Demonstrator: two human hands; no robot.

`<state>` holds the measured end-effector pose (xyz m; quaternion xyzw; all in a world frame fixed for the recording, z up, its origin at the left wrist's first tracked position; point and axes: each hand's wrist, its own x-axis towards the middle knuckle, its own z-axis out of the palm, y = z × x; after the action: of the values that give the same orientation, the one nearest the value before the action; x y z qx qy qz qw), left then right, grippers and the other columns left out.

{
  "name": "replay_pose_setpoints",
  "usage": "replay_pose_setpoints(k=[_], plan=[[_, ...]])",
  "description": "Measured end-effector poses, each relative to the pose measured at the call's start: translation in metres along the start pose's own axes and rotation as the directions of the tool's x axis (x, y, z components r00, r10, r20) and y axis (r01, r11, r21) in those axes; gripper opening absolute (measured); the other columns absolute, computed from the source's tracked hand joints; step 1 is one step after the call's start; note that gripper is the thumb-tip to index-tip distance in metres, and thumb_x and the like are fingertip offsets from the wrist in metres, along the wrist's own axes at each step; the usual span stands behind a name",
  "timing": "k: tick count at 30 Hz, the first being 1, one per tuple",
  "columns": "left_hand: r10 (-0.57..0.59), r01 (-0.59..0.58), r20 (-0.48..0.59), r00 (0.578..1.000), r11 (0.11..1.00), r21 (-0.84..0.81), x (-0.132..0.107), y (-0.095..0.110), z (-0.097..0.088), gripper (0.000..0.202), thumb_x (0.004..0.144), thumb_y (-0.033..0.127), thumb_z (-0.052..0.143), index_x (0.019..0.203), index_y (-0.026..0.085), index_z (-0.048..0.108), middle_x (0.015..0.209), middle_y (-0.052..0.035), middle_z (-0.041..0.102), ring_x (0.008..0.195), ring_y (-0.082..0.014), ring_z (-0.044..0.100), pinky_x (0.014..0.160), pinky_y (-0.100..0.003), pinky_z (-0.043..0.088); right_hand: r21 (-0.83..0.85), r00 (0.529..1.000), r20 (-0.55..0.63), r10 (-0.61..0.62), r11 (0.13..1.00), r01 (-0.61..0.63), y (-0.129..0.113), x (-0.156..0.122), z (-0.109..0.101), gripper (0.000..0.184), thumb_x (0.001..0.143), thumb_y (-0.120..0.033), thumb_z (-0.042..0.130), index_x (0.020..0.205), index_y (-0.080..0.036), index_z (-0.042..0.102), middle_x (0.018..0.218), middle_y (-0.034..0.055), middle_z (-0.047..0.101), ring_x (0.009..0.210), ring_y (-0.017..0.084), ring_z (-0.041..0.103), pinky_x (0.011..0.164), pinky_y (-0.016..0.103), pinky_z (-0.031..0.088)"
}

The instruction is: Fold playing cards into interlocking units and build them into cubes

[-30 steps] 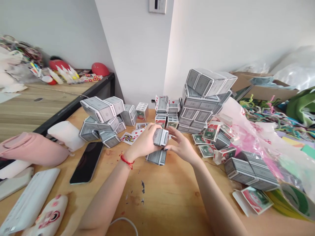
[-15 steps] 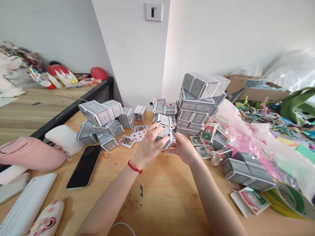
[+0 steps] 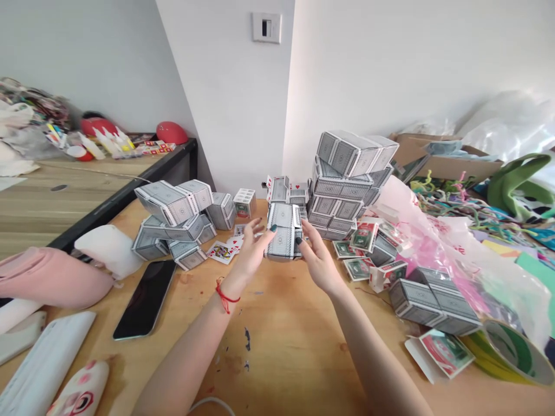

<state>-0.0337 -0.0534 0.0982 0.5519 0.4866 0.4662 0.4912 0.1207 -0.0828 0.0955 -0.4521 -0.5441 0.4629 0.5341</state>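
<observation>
Two grey-backed card blocks [image 3: 282,232] stand stacked on the wooden table [image 3: 295,346] in front of me. My left hand [image 3: 249,254], with a red string on its wrist, has its fingers spread beside the stack's left face. On the stack's right side my right hand [image 3: 318,260] is open too, fingertips touching the edge. Neither hand grips anything. A tall leaning pile of the same card blocks [image 3: 347,179] rises just behind to the right. A lower pile [image 3: 173,216] sits to the left. Loose playing cards [image 3: 225,249] lie face up near my left hand.
A black phone [image 3: 145,297] lies left of my arm, near a white foam piece [image 3: 108,248] and a pink pouch [image 3: 47,277]. Card boxes [image 3: 364,254], pink plastic [image 3: 433,242], tape rolls [image 3: 515,346] and pipe cleaners crowd the right. A cluttered side desk [image 3: 65,179] is at left.
Both hands lifted one card block off the table, set it upright on another farther back, then opened and let go.
</observation>
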Motion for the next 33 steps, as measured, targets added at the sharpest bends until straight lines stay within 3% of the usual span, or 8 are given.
replay_pose_setpoints(k=[2,5,8,11,16,18,23,33], plan=[[-0.102,0.112,0.095,0.99,0.988,-0.106,0.004,-0.002,-0.002,0.045,0.081,0.044,0.044,0.118,0.022,0.031,0.12,-0.0107,0.049,0.105,-0.021,0.053,0.08,-0.036,0.049,-0.077,0.997,0.047,-0.065,0.995,0.068,-0.004,-0.003,0.002,0.049,0.084,-0.036,0.042,0.131,-0.029,0.03,0.136,0.0048,0.035,0.119,0.021,0.04,0.09,0.035,0.042],[-0.09,0.109,0.133,0.987,0.983,-0.147,0.005,-0.002,-0.005,0.043,0.08,0.045,0.047,0.115,0.022,0.038,0.121,-0.0083,0.051,0.105,-0.0207,0.053,0.081,-0.035,0.049,-0.145,0.988,0.08,-0.131,0.979,0.142,-0.008,-0.006,0.001,0.043,0.085,-0.031,0.04,0.127,-0.028,0.031,0.124,0.0062,0.044,0.115,0.02,0.043,0.089,0.036,0.042],[-0.061,0.072,0.094,0.994,0.991,-0.117,0.005,-0.002,-0.006,0.041,0.08,0.045,0.048,0.114,0.023,0.041,0.121,-0.0063,0.051,0.106,-0.0197,0.053,0.085,-0.035,0.047,-0.236,0.988,0.096,-0.121,0.962,0.141,-0.01,-0.008,-0.002,0.036,0.082,-0.024,0.04,0.118,-0.026,0.037,0.097,0.0044,0.054,0.089,0.018,0.054,0.079,0.035,0.045],[-0.047,0.052,0.053,0.997,0.993,-0.108,0.006,-0.005,-0.005,0.04,0.079,0.043,0.05,0.113,0.023,0.044,0.122,-0.0061,0.051,0.107,-0.0191,0.052,0.086,-0.033,0.046,-0.375,0.992,0.108,-0.063,0.922,0.1,-0.014,-0.009,-0.003,0.032,0.081,-0.019,0.036,0.112,-0.025,0.043,0.079,0.001,0.055,0.066,0.016,0.054,0.07,0.035,0.046],[-0.014,0.02,0.039,0.999,0.986,-0.167,0.008,-0.007,-0.006,0.042,0.078,0.041,0.052,0.116,0.022,0.044,0.121,-0.0066,0.052,0.107,-0.0192,0.052,0.085,-0.033,0.046,-0.513,0.989,0.084,-0.119,0.846,0.146,-0.019,-0.009,0.0,0.035,0.079,-0.018,0.038,0.109,-0.027,0.053,0.104,0.0055,0.057,0.098,0.022,0.054,0.087,0.039,0.04],[-0.003,0.011,0.05,0.999,0.985,-0.174,0.009,-0.005,-0.007,0.043,0.078,0.039,0.052,0.117,0.022,0.045,0.122,-0.0067,0.052,0.107,-0.0197,0.052,0.085,-0.032,0.046,-0.524,0.992,0.088,-0.095,0.842,0.128,-0.021,-0.01,0.002,0.037,0.079,-0.02,0.04,0.114,-0.026,0.051,0.104,0.0068,0.058,0.103,0.022,0.054,0.086,0.037,0.042],[0.031,-0.027,0.051,0.998,0.997,-0.077,0.009,-0.003,-0.008,0.042,0.079,0.036,0.05,0.118,0.021,0.048,0.123,-0.0072,0.052,0.109,-0.0199,0.051,0.086,-0.03,0.045,-0.501,0.99,0.135,0.043,0.865,0.03,-0.027,-0.015,0.002,0.043,0.077,-0.026,0.047,0.12,-0.02,0.042,0.09,0.0061,0.063,0.08,0.017,0.063,0.067,0.028,0.05],[0.048,-0.05,0.093,0.995,0.999,0.02,0.009,-0.006,-0.008,0.041,0.079,0.033,0.05,0.118,0.021,0.049,0.122,-0.0061,0.053,0.107,-0.0179,0.051,0.085,-0.027,0.045,-0.479,0.982,0.164,0.096,0.878,-0.005,-0.029,-0.015,-0.007,0.041,0.069,-0.019,0.055,0.108,-0.021,0.045,0.085,0.0034,0.066,0.068,0.014,0.065,0.058,0.023,0.049]])
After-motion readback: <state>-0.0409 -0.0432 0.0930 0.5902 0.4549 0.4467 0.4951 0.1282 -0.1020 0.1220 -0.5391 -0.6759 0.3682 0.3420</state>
